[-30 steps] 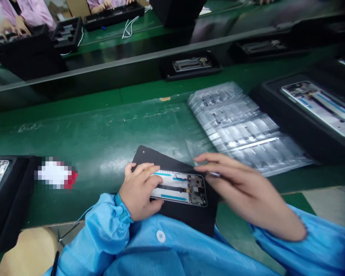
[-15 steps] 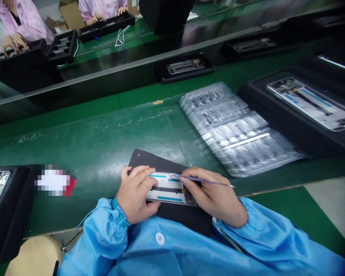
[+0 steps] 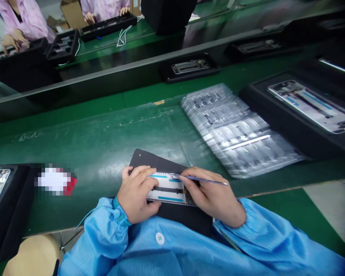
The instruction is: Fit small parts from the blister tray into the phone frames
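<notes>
An opened phone (image 3: 168,184), with a white inner face, blue strips and a dark flat cable, lies on a black pad (image 3: 175,216) at the bench's front edge. My left hand (image 3: 138,193) grips its left end, fingers over the far side and thumb at the near edge. Pinched in my right hand (image 3: 214,195) is a pair of slim metal tweezers (image 3: 208,180). The tips point left, at the phone's far edge beside a short blue strip. My right fingers partly cover the phone's right end, where circuit parts show.
Clear plastic trays (image 3: 238,130) lie right of centre. Beyond them, another opened phone (image 3: 313,105) sits on a black foam block. A third phone (image 3: 191,66) rests in a dark holder at the back. Two co-workers in pink (image 3: 105,9) handle black trays across the bench.
The tweezers' rear end has swung slightly left and down, while their tips stay near the same spot. My left hand keeps its grip. The whole view has shifted slightly.
</notes>
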Demonstrator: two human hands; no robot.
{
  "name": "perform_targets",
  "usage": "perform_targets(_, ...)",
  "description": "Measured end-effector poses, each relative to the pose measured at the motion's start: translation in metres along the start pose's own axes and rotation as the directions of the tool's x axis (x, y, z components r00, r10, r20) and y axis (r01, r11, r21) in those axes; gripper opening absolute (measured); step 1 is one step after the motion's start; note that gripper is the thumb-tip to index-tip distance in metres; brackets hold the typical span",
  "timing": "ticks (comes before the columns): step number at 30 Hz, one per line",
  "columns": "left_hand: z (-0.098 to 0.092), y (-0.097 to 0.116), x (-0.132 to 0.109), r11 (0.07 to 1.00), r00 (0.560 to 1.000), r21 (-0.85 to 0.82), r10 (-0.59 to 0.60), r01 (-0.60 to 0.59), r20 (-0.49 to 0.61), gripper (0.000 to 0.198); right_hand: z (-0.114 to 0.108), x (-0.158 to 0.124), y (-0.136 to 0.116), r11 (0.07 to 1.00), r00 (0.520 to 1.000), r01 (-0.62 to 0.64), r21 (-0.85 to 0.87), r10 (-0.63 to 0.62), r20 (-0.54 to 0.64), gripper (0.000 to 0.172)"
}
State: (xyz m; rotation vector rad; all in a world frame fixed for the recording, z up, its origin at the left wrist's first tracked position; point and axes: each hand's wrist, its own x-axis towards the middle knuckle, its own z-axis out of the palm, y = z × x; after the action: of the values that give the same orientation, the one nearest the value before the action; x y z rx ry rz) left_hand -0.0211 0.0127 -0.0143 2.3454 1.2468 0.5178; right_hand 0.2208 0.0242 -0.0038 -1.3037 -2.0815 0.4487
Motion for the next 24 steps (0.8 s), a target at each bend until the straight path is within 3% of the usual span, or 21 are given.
perform_targets(7,0.001,-0.002,0.001,1.0,1.0,0.003,0.004,-0.004,-0.005,0.037,-0.001,0.001,-0.001,0.999,1.0,-0.007,0.053,0.008,-0.01,0.007)
perform_targets(10,0.002,-0.002,0.0,1.0,1.0,0.004,0.013,-0.013,-0.005,0.037,-0.013,-0.006,-0.001,0.993,0.998,0.016,0.113,-0.009,-0.067,0.004)
perform_targets(12,0.003,-0.001,-0.001,1.0,1.0,0.013,0.016,-0.016,-0.015,0.037,-0.027,-0.017,0.0,0.995,0.996,0.054,0.088,-0.047,-0.08,0.013)
perform_targets(17,0.003,-0.001,-0.009,0.997,0.994,0.077,-0.011,0.02,-0.113,0.037,-0.045,-0.062,0.004,0.983,0.991,0.093,-0.157,-0.077,0.108,0.037)
perform_targets(22,0.003,-0.006,-0.023,0.984,0.972,0.11,-0.113,0.138,-0.205,0.044,-0.017,-0.081,-0.008,0.911,0.947,0.227,-0.344,-0.125,0.295,0.076)
perform_targets(24,0.004,-0.008,-0.03,0.981,0.964,0.085,-0.153,0.174,-0.217,0.047,-0.006,-0.077,-0.01,0.882,0.927,0.288,-0.372,-0.159,0.339,0.078)
